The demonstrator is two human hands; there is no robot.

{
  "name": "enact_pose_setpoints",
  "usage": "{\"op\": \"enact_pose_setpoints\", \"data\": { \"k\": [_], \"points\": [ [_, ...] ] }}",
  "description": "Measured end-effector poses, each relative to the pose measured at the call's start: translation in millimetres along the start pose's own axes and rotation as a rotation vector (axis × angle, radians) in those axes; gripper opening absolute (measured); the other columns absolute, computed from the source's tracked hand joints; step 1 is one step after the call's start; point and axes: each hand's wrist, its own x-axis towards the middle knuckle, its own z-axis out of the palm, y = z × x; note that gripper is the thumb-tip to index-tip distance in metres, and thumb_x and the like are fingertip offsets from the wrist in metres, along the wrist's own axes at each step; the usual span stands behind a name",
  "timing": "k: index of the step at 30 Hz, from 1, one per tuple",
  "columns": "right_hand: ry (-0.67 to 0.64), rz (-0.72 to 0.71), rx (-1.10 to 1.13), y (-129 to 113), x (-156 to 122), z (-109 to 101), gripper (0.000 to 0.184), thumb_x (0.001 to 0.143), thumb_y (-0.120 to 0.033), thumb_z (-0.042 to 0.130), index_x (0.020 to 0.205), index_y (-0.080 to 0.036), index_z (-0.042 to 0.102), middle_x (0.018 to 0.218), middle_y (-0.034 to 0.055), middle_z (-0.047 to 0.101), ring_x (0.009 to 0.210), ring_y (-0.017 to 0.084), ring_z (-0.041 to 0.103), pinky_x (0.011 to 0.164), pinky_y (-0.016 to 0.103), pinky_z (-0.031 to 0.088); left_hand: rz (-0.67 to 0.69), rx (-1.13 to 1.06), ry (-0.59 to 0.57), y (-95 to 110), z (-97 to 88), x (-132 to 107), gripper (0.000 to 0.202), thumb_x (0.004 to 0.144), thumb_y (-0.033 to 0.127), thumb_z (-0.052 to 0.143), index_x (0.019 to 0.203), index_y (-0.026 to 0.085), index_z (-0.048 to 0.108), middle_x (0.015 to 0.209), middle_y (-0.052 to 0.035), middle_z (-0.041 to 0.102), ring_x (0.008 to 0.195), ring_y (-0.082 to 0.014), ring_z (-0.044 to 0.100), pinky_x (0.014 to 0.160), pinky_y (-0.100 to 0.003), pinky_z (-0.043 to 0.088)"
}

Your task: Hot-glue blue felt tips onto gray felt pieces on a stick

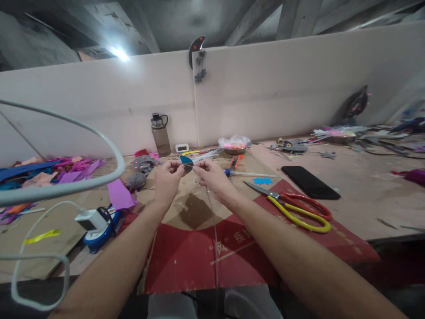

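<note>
Both my hands are raised over a flattened cardboard sheet [195, 212] and meet around a small blue felt piece [186, 161]. My left hand [168, 179] pinches its left side with closed fingers. My right hand [212, 176] is closed at its right side, and a thin thread [212, 212] hangs down from it. Whether the right fingers grip the felt or only the thread, I cannot make out.
Yellow-and-red scissors [295, 208] and a black phone [310, 182] lie to the right. A grey water bottle [160, 135] stands by the white partition. Felt scraps [49, 170] pile at the left, near a white charger [93, 218] and cable. A blue flower cutout [263, 180] lies near.
</note>
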Motion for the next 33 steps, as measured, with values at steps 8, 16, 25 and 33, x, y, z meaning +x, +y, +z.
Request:
{"op": "enact_pose_setpoints", "data": {
  "k": [8,16,25,33],
  "points": [
    [0.18,-0.294,-0.381,-6.9,0.4,-6.9,0.012,0.074,-0.028,0.052,0.074,-0.018,0.057,0.064,-0.0022,0.051,0.058,0.01,0.042,0.055,0.024,0.033,-0.179,-0.322,-0.033,3.2,6.6,-3.6,0.02,0.061,0.026,0.068,0.073,0.013,0.058,0.069,-0.001,0.06,0.065,-0.0129,0.061,0.064,-0.03,0.055],
    [0.212,-0.3,-0.414,-6.1,2.6,-9.4,0.012,0.074,-0.029,0.053,0.073,-0.017,0.057,0.064,-0.0014,0.051,0.057,0.011,0.041,0.054,0.024,0.033,-0.222,-0.38,-0.051,4.2,7.9,-5.0,0.02,0.06,0.025,0.069,0.071,0.012,0.058,0.068,-0.0005,0.058,0.063,-0.0114,0.059,0.063,-0.029,0.055],
    [0.186,-0.259,-0.406,-6.1,3.4,-11.9,0.019,0.074,-0.029,0.052,0.082,-0.018,0.065,0.065,-0.0003,0.055,0.058,0.011,0.042,0.056,0.025,0.033,-0.249,-0.389,-0.081,7.7,8.1,-7.4,0.02,0.062,0.023,0.069,0.073,0.012,0.057,0.069,-0.0002,0.057,0.063,-0.0104,0.058,0.063,-0.028,0.055],
    [0.189,-0.21,-0.323,-4.0,6.1,-13.3,0.016,0.07,-0.029,0.054,0.071,-0.017,0.064,0.058,-0.0015,0.052,0.054,0.01,0.04,0.054,0.025,0.032,-0.284,-0.423,-0.123,7.7,7.9,-7.9,0.02,0.061,0.023,0.069,0.073,0.012,0.057,0.068,0.0008,0.056,0.061,-0.009,0.057,0.065,-0.028,0.054]
  ]
}}
